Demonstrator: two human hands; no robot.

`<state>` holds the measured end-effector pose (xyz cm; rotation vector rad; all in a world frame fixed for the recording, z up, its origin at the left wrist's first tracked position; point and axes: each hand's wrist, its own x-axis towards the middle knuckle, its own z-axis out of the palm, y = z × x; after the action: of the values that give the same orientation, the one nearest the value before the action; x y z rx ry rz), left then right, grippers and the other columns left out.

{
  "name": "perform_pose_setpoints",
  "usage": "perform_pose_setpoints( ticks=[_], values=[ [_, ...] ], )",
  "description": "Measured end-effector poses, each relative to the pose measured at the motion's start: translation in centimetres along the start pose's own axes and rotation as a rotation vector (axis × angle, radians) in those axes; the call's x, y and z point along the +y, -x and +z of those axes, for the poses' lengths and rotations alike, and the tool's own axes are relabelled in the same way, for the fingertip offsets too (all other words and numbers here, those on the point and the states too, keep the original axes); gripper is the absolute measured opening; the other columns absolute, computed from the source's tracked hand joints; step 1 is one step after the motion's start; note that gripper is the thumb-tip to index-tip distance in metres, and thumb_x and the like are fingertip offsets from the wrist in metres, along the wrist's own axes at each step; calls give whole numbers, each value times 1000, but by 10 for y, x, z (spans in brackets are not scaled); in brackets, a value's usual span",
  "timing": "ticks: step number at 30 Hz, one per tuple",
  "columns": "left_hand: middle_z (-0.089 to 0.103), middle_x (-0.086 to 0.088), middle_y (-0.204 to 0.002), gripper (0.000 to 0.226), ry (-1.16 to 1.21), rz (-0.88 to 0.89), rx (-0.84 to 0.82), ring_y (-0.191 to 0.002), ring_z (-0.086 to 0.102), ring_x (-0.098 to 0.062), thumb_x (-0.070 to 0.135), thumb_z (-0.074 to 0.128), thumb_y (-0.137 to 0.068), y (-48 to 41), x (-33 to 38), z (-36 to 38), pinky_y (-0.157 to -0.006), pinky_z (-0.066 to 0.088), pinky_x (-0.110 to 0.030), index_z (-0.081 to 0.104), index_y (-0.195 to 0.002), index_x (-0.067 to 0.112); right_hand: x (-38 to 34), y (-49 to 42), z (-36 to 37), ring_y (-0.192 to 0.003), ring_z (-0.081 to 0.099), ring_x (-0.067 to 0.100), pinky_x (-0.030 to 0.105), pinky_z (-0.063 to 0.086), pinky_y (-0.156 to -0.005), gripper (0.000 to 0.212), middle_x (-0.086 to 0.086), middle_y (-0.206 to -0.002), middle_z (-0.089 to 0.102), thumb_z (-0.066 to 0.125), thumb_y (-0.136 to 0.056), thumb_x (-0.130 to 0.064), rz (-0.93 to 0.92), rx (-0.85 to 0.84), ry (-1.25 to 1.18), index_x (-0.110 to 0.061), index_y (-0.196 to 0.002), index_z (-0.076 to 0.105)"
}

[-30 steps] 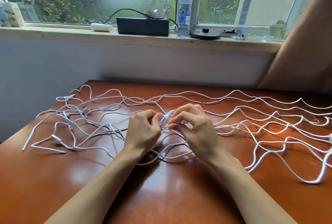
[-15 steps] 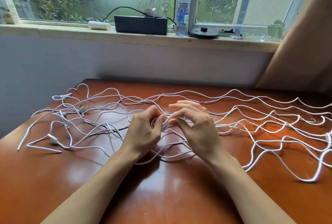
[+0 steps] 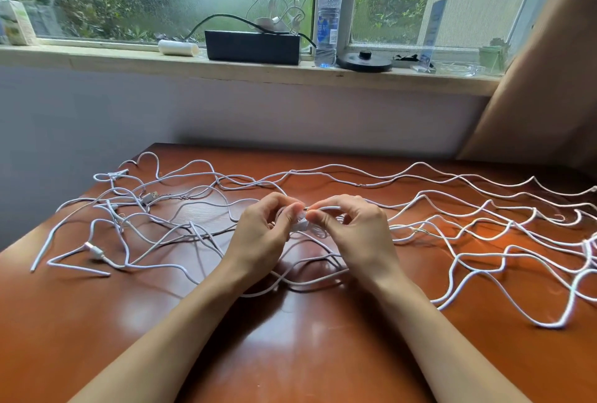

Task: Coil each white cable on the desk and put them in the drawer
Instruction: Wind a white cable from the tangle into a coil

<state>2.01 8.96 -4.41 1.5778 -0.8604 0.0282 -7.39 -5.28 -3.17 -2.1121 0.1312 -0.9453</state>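
Several long white cables lie tangled and spread across the brown wooden desk, reaching from its left edge to its right edge. At the middle of the desk my left hand and my right hand meet with fingers curled. Between them they pinch a small bunch of white cable just above the desk. Loose loops of cable trail under both wrists. A USB plug and another connector lie on the left part of the desk. No drawer is in view.
Behind the desk a grey wall rises to a window sill. On the sill stand a black box with cords, a water bottle, a black round disc and a white roll. A brown curtain hangs at right.
My fingers have shifted on the small cable bunch; my right thumb and forefinger now pinch it more tightly against my left thumb. The cables on the desk lie much as before.
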Motion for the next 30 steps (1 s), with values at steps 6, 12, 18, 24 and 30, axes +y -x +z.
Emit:
perform_pose_setpoints(
  ticks=[6,12,18,24,30],
  values=[
    [72,9,-84,20,98,-59,-69,-74,65,-10,4,61,-98,2,2,3,-65,47,-17,70,-110,18,1,-1,-2,-84,67,1,8,40,-69,4,-13,-82,75,83,-81,-20,48,9,-51,-22,-83,80],
    [71,7,-88,28,210,-102,-48,-77,65,-4,-6,59,-96,3,6,2,-65,47,-14,64,-116,12,5,-2,1,-83,70,7,28,53,-75,2,-12,-81,75,79,-85,-22,100,2,-78,-21,-83,79],
    [70,4,-87,22,229,-101,-50,-76,66,-12,-2,67,-92,2,3,3,-61,48,-16,59,-107,12,9,-2,1,-83,69,10,40,55,-81,12,-11,-82,74,69,-95,-23,112,-9,-71,-24,-85,76],
    [73,1,-91,19,216,-93,-70,-80,65,-8,14,74,-87,3,3,2,-66,52,-23,65,-104,16,9,-2,-1,-80,68,12,34,53,-77,10,-7,-81,74,72,-93,-24,102,-17,-63,-19,-86,77],
    [76,0,-96,17,267,-149,-80,-84,68,-8,7,70,-94,2,4,-2,-70,53,-23,74,-105,19,6,-2,-1,-84,66,5,15,44,-73,5,-10,-86,74,80,-86,-24,105,32,-58,-26,-83,77]
  ],
)
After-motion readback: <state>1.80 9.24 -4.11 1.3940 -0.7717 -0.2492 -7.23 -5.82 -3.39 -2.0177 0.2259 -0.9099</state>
